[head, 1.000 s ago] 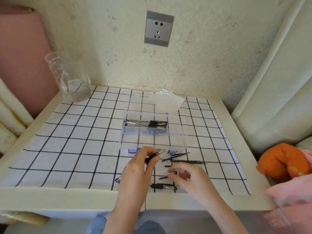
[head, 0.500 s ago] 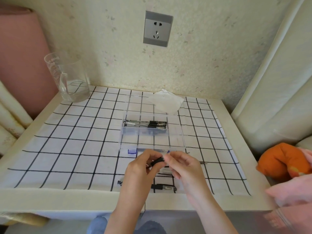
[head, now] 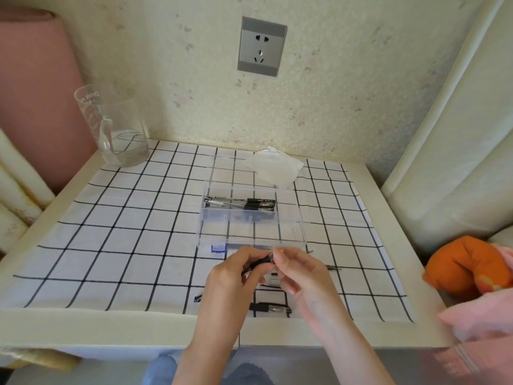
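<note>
Judged light, stiff and thin, with smooth plastic apt to slip and small parts easy to drop; best pinched at the dark grip section, close to the joint. Black gel pen (head: 261, 261) held between both hands: left hand (head: 236, 276) curled round the barrel, right hand (head: 301, 269) pinching the forward end with fingertips. Poised just above the checked cloth (head: 111, 245), just in front of the clear plastic box (head: 251, 237). Slender, dark, mostly hidden by fingers.

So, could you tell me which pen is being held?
The black pen pinched between the left hand and right hand; the others lie in the clear box or loose on the cloth.
</note>
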The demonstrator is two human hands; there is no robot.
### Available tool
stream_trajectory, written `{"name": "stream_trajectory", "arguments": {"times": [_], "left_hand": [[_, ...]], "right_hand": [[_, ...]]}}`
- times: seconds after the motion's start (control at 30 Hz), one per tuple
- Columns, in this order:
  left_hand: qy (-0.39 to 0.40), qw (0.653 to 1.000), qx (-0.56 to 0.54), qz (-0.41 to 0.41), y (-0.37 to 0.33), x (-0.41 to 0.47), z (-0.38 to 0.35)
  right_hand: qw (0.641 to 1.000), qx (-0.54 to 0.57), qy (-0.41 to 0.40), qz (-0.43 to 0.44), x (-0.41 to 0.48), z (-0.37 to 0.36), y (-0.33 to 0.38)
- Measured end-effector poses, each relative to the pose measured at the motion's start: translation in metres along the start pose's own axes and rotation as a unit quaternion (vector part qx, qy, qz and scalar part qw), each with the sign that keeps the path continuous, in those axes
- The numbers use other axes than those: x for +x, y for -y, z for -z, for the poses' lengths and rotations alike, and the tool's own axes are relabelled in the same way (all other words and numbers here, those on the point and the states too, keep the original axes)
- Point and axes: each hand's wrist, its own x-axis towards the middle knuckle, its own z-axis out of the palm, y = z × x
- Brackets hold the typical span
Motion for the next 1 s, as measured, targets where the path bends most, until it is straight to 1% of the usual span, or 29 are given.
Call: {"name": "stream_trajectory", "arguments": {"times": [0.2,0.33,0.47,0.6,0.77,0.9,1.0], "left_hand": [[0.003,1.0,-0.001,0.002,0.0005,0.0001,-0.0016],[-0.002,1.0,-0.006,0.006,0.0017,0.0013,-0.0018],[0.004,1.0,0.0,0.002,0.0026,0.0007,-0.0018],[0.003,1.0,0.001,0.003,0.0037,0.0014,-0.0019],[0.006,1.0,0.005,-0.001,0.0045,0.0018,-0.0024],[0.004,1.0,0.019,-0.005,0.0061,0.002,-0.0017],[0.002,1.0,0.03,-0.01,0.0071,0.0021,-0.0012]], "right_hand": [[1.0,0.006,-0.002,-0.003,0.0005,0.0019,-0.0011],[0.999,0.029,0.013,-0.004,0.0013,0.0033,-0.0014],[1.0,0.013,-0.002,-0.005,0.0024,0.0024,-0.0022],[1.0,0.029,0.001,-0.005,0.0024,0.0033,-0.0015],[1.0,-0.016,-0.008,-0.008,0.0022,0.0029,-0.0017],[1.0,-0.002,0.001,-0.003,0.0024,0.0054,-0.0006],[0.999,-0.031,0.004,-0.011,0.0016,0.005,0.0002]]}}
